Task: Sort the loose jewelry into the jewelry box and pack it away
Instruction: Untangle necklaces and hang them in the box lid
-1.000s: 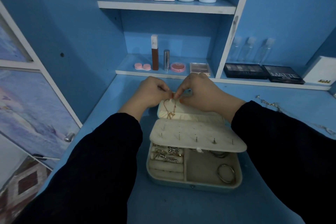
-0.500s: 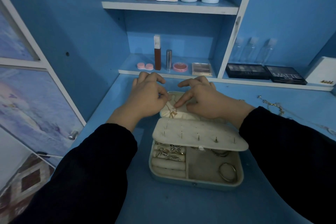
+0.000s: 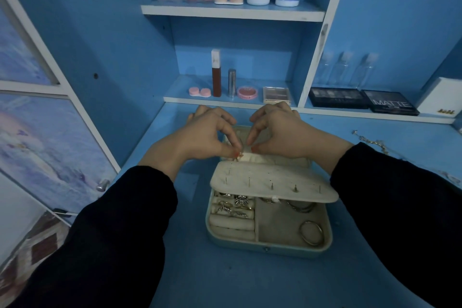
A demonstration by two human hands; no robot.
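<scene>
Evidently seating a necklace (image 3: 239, 155) in the raised lid at 12 o'clock of the open jewelry box (image 3: 267, 247). Pinching its small gold pendant between thumb and forefinger of the left hand (image 3: 200, 137), remaining fingers curled up and clear. Pressing the right hand (image 3: 280, 132) thumb to forefinger just at 3 o'clock of that pinch, apparently on the same fine chain, though too thin to make out. Using two pinches, probably, to keep the chain taut and untangled while settling it. Leaving the pegged earring flap (image 3: 272, 177) folded down toward 6 o'clock over the tray, likely to bare the lid. Storing rings (image 3: 232, 204) in the rolls at 9 o'clock, a bangle (image 3: 312, 232) loose at 4 o'clock. Yet to sort: another chain (image 3: 372, 142) on the surface (image 3: 225, 277) at 2 o'clock, well apart from the box.
</scene>
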